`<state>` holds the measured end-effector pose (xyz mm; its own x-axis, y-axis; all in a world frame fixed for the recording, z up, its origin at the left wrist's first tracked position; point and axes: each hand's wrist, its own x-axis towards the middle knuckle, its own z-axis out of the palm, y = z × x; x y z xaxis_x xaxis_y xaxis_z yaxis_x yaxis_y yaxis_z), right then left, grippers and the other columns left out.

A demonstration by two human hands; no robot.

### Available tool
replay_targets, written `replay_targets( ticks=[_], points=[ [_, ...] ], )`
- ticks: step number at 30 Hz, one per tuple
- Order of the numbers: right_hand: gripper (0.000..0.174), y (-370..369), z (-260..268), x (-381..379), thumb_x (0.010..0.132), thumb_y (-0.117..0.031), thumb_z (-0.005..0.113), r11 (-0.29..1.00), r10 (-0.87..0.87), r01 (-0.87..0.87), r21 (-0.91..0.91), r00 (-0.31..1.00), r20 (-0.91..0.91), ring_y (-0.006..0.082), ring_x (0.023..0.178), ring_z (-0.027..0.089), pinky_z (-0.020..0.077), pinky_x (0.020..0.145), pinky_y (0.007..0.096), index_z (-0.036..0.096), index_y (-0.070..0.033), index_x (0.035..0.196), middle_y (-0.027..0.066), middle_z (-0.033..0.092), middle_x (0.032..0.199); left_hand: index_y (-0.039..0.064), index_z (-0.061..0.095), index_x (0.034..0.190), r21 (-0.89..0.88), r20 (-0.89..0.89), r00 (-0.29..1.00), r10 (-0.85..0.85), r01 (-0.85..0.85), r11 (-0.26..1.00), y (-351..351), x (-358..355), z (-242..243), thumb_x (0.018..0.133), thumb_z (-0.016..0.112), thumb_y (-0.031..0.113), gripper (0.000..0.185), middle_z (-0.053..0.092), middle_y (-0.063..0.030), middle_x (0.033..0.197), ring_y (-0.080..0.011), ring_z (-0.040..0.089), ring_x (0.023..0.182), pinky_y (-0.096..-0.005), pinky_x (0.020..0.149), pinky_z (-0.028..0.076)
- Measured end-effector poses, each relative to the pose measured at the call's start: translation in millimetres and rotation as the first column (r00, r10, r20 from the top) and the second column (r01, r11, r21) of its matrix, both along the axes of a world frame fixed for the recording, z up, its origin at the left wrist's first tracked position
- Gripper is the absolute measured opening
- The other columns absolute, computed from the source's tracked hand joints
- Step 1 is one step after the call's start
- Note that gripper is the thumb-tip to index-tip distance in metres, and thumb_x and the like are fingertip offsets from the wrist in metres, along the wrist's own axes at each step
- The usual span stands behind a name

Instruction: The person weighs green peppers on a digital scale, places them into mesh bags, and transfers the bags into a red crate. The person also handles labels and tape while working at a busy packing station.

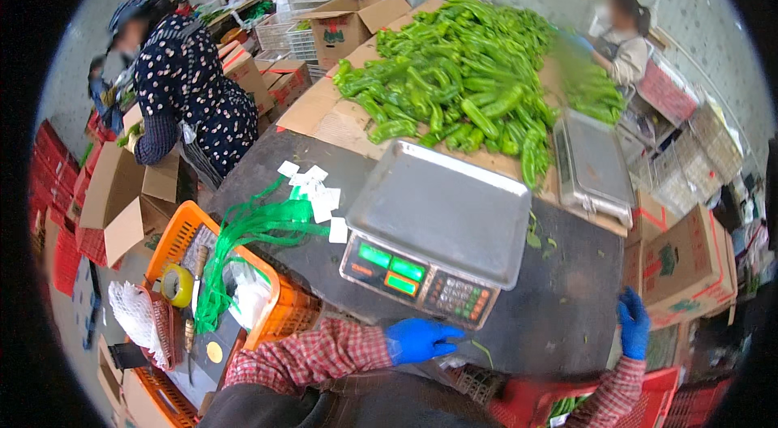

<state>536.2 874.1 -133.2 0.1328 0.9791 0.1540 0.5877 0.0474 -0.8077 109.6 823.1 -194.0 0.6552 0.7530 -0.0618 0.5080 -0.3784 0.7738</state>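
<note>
My left hand (424,341), in a blue glove, lies at the table's near edge just below the digital scale (439,215), fingers pointing right and a little apart, holding nothing. The scale's metal pan is bare and its display is lit green. At the table's right edge is my right hand (633,324), also blue-gloved, with nothing seen in it; its fingers are partly bent. Long green peppers (468,75) form a large heap on flattened cardboard behind the scale. Green mesh bags (261,227) with white tags hang from the table over an orange basket (292,300) at the left.
A second scale (595,160) stands at the right. Tape (177,285), a knife (198,282) and white foam netting (137,312) are at lower left. A red crate (656,394) stands below my right arm. Open cartons (690,264) flank the table. Several people work around it.
</note>
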Motion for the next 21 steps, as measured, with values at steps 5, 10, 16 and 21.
replay_targets(
  ticks=[5,10,16,21],
  points=[
    [0.034,127.6,26.2,-202.3,0.078,-0.002,0.053,0.906,0.406,-0.411,-0.106,0.912,-0.066,0.0138,0.091,0.053,0.0417,0.079,0.0253,0.047,0.002,0.111,0.0097,0.057,0.099,0.017,0.050,0.111,0.093,0.134,0.916,0.378,-0.391,0.916,37.8,-81.1,44.4,0.082,0.049,0.030,0.032,0.060,-0.0138,0.085,-0.0271,0.060,0.069,-0.0343,0.061,0.048],
    [0.040,284.6,-8.1,-311.4,0.078,-0.014,0.056,0.859,0.495,-0.503,-0.100,0.864,-0.096,0.0109,0.085,0.054,0.0433,0.074,0.0233,0.045,-0.001,0.114,0.0087,0.058,0.096,0.015,0.056,0.103,-0.023,0.156,0.692,0.705,-0.710,0.703,76.7,-169.0,54.3,0.079,0.053,0.022,0.026,0.059,-0.0157,0.085,-0.0298,0.058,0.075,-0.0337,0.061,0.048],
    [0.062,451.5,-42.4,-397.2,0.074,-0.048,0.047,0.999,0.042,-0.044,0.008,0.989,0.142,0.0340,0.096,0.050,0.0376,0.083,0.0377,0.043,-0.002,0.116,0.0215,0.051,0.106,0.007,0.057,0.101,-0.284,0.173,0.488,0.855,-0.807,0.518,109.4,-216.1,11.3,0.079,0.053,0.013,0.023,0.061,-0.0122,0.080,-0.0198,0.061,0.071,-0.0280,0.061,0.047],
    [0.044,493.5,-59.4,-388.3,0.077,-0.036,0.049,0.993,0.116,-0.105,-0.048,0.911,0.397,0.0311,0.088,0.053,0.0413,0.076,0.0353,0.051,-0.006,0.108,0.0185,0.056,0.098,0.003,0.058,0.098,-0.359,0.158,0.468,0.869,-0.793,0.492,123.4,-222.1,2.0,0.079,0.051,0.006,0.020,0.062,-0.0098,0.073,-0.0131,0.059,0.064,-0.0247,0.058,0.046]
  ],
)
